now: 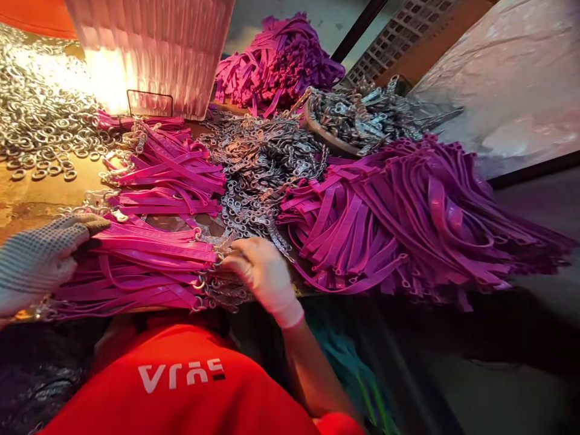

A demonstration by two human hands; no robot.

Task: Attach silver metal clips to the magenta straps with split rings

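My left hand point(49, 260), in a grey dotted glove, rests at the left end of a layered stack of pink straps point(154, 241). Its fingers stretch over the straps, with the fingertips beside a metal clasp point(119, 215). At the stack's right end, my right hand point(263, 275) in a white glove has thumb and fingers pinched together at a short metal chain point(223, 246) by the strap ends. The fingers partly hide what is pinched. Metal rings point(198, 284) and more chain pieces point(226, 289) hang from the strap ends below.
Beyond my hands lies a heap of chains point(267, 157), with a bowl of metal parts point(333, 139) behind it. Loose magenta straps point(399, 211) cover the right side; another strap pile point(285, 63) is farther back. Metal rings point(49, 127) fill the left, beside a ribbed translucent panel point(158, 54).
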